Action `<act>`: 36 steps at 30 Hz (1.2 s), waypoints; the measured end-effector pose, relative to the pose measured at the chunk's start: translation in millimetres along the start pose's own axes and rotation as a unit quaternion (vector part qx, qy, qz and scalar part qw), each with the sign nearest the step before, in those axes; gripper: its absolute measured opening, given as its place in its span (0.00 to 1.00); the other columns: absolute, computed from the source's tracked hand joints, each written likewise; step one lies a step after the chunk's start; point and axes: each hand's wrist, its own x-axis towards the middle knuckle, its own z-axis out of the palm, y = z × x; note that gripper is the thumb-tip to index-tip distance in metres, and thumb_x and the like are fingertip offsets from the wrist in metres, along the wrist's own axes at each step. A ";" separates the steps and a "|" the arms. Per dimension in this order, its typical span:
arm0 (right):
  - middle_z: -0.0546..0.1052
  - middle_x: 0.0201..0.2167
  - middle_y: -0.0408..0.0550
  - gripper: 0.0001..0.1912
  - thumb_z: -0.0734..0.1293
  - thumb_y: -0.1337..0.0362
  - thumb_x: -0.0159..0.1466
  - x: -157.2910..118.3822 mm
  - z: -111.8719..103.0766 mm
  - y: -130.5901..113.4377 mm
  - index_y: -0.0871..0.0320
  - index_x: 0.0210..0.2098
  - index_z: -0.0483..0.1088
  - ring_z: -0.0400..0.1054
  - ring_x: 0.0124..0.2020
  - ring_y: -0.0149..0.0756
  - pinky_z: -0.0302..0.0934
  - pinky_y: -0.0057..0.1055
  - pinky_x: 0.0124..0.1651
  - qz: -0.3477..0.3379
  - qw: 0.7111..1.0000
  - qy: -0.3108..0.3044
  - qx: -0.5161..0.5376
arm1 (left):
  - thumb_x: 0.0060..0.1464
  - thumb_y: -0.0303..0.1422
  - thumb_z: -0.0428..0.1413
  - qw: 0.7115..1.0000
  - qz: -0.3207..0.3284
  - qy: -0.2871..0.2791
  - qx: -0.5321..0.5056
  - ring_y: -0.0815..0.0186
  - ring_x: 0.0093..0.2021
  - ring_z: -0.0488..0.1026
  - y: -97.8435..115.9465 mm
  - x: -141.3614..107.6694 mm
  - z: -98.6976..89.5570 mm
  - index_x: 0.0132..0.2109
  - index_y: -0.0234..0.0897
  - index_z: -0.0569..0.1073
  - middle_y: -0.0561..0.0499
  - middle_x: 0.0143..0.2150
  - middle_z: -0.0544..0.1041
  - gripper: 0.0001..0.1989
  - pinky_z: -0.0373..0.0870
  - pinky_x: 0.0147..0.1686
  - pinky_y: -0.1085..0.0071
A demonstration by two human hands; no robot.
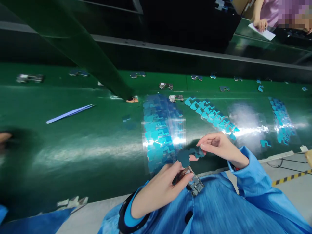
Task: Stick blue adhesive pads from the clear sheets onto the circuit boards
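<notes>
One circuit board (195, 186) is gripped at its upper end by the left hand (164, 183), thumb and fingers closed on it, board hanging tilted in front of the blue coat (214, 208). Right hand (219, 146) has thumb and index finger pinched on the right end of a dark teal film piece (184, 158); the piece's left end is at the left hand's fingertips, just above the board. Green worktop (97, 143) beyond. Wide clear sheet of blue pieces (158, 133) lies just past the hands, slanted blue strip (212, 113) right of it, another blue sheet (281, 120) farther right, loose blue piece (265, 143) between those two. White-marked board (176, 98) near the wide sheet's far end, second similar board (166, 85) behind it. More boards spread along the far side, including one at far left (30, 78). Blue tweezers (69, 113) lie at left. Green pole (80, 42) crosses upper left. Upper right, a person's hand (260, 25) touches white paper (269, 34).
</notes>
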 end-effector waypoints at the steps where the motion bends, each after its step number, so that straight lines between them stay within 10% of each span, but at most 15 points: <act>1: 0.77 0.22 0.42 0.11 0.73 0.57 0.58 0.7 0.2 0.1 0.60 0.32 0.76 0.70 0.22 0.25 0.66 0.23 0.29 0.008 1.000 -0.012 0.017 | 0.60 0.41 0.52 1.000 -0.002 0.008 0.006 0.64 0.30 0.72 -0.6 -0.7 -0.4 0.27 0.43 0.66 0.55 0.21 0.73 0.14 0.72 0.32 0.71; 7: 0.78 0.25 0.42 0.04 0.72 0.64 0.60 1.5 7.4 -7.7 0.58 0.31 0.74 0.72 0.27 0.28 0.68 0.27 0.33 -0.115 0.982 0.100 -0.108 | 0.62 0.38 0.50 0.996 -0.062 -0.009 -0.059 0.68 0.27 0.74 6.0 4.5 0.1 0.45 0.42 0.74 0.55 0.28 0.76 0.10 0.72 0.31 0.72; 12: 0.80 0.33 0.46 0.09 0.67 0.76 0.61 -8.5 6.6 -18.1 0.55 0.36 0.74 0.74 0.35 0.35 0.68 0.40 0.48 -0.364 0.796 0.254 -0.413 | 0.59 0.41 0.56 0.953 -0.156 0.111 -0.234 0.67 0.29 0.79 12.4 12.6 -1.1 0.47 0.38 0.75 0.52 0.32 0.80 0.14 0.76 0.31 0.73; 14: 0.80 0.33 0.46 0.13 0.68 0.78 0.59 -14.1 5.2 -21.8 0.55 0.37 0.74 0.75 0.35 0.35 0.67 0.43 0.52 -0.399 0.766 0.271 -0.424 | 0.58 0.42 0.57 0.934 -0.167 0.142 -0.281 0.65 0.33 0.81 15.0 14.4 -3.6 0.48 0.37 0.75 0.50 0.35 0.82 0.16 0.78 0.34 0.72; 22: 0.80 0.26 0.39 0.05 0.73 0.71 0.57 -13.0 8.5 -27.4 0.54 0.30 0.77 0.73 0.28 0.29 0.66 0.38 0.58 -0.189 0.957 0.190 -0.109 | 0.53 0.37 0.64 0.900 -0.134 0.182 -0.373 0.65 0.33 0.82 29.8 18.3 -14.4 0.44 0.38 0.74 0.53 0.30 0.82 0.13 0.80 0.36 0.74; 36: 0.82 0.28 0.40 0.06 0.74 0.71 0.56 -3.4 21.3 -45.5 0.53 0.29 0.78 0.76 0.31 0.30 0.74 0.27 0.39 -0.129 0.971 0.176 -0.094 | 0.57 0.29 0.57 0.906 -0.126 0.217 -0.340 0.56 0.46 0.82 58.1 8.1 -18.4 0.53 0.40 0.75 0.49 0.43 0.85 0.16 0.81 0.44 0.65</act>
